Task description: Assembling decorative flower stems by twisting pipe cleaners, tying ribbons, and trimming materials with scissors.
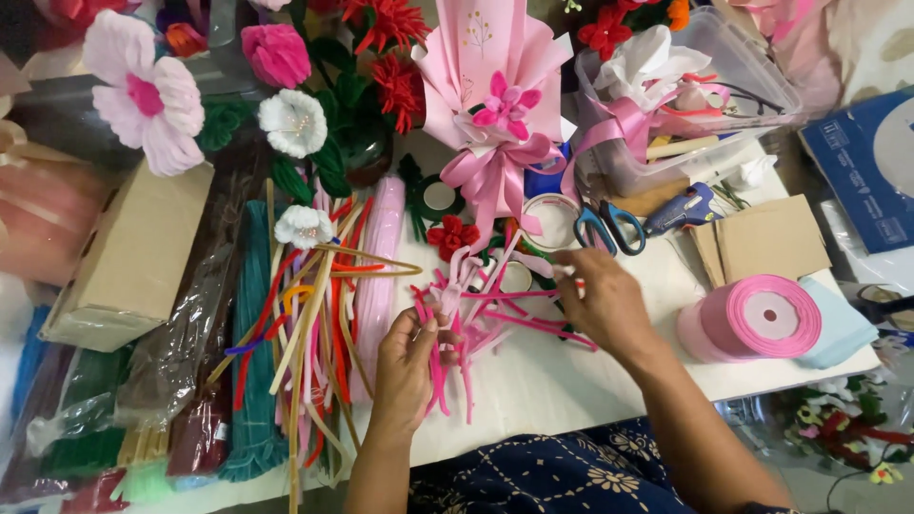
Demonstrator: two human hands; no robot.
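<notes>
White tabletop [562, 381] stretches under our arms, crowded with craft supplies. Our left hand [405, 366] has its fingers closed around a bunch of pink pipe cleaners [466, 314], thumb and forefinger pinching them near the top where a pale pink loop stands up just above the fingertips. Loose ends of the bunch hang below that grip and fan out to the right across the table. Our right hand [602, 300] lies palm down over those splayed stems, its fingertips curled onto one of the pink strands that runs toward the left hand; whether it truly pinches the strand we cannot tell.

Just beyond the right fingertips sit blue-handled scissors [609, 227], and near them a roll of clear tape [550, 217] and a blue glue gun [684, 209]. Further from the fingers stands a pink paper bouquet wrap [495, 57] tied with a pink satin bow [490, 171]. To the right of the right wrist rests a spool of pink ribbon [757, 319], with cardboard pieces [766, 238] behind it. A clear plastic box [709, 95] of oddments sits beyond those.

Left of the left hand lies a heap of mixed coloured pipe cleaners [305, 333], with a small white chenille flower [303, 227] on top, and bundles of teal stems [255, 362] beside it. A brown cardboard box [133, 252] lies further left, and finished fuzzy flowers [295, 119] stand beyond.
</notes>
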